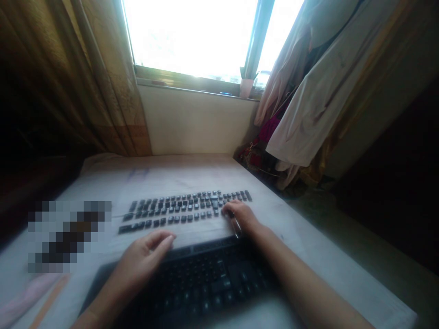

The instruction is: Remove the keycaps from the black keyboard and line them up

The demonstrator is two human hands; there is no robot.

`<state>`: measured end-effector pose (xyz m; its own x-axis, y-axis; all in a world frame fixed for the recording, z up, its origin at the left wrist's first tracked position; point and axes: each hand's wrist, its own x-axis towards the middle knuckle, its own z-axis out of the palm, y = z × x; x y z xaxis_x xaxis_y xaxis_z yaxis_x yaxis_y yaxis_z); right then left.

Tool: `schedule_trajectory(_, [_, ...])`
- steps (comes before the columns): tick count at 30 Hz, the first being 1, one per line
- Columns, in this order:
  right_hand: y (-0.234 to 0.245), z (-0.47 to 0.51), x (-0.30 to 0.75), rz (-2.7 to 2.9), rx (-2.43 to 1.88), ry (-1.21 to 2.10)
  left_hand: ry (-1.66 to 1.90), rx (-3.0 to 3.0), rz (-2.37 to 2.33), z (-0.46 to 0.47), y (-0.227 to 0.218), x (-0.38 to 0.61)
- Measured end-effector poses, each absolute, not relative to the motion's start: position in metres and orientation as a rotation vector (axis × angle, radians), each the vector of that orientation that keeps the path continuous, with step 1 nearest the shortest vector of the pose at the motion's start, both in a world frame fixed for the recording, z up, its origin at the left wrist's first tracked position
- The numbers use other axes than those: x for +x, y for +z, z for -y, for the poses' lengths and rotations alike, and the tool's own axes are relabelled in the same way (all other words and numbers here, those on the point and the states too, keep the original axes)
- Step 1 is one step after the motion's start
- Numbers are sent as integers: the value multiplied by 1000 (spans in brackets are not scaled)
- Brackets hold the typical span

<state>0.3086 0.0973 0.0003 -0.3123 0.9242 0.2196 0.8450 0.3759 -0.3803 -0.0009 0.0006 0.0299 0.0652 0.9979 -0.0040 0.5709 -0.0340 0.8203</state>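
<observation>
A black keyboard [192, 278] lies close in front of me, blurred, with many of its keys off and bare key posts showing. Beyond it, loose black keycaps [183, 205] are set out in rows on the white cloth. My right hand [242, 217] is closed at the right part of these rows, fingertips down among the keycaps. Out of its grip sticks a thin, shiny metal wire tool [236, 226], looped like tweezers or a keycap puller. My left hand [151, 251] hovers over the keyboard's far left edge, thumb and fingers pinched together; anything between them is hidden.
A white-covered surface [202, 171] carries everything. To the left lie a pixelated dark object [70, 235], a pink cloth [32, 292] and an orange strip [50, 301]. A curtain [113, 82], a window sill with a small pot [246, 87], and hanging clothes [305, 109] stand beyond.
</observation>
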Motion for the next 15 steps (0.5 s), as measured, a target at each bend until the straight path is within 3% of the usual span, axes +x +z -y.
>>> schedule_trajectory(15, [-2, -88, 323, 1996, -1564, 139, 783, 1692, -1723, -8, 30, -18])
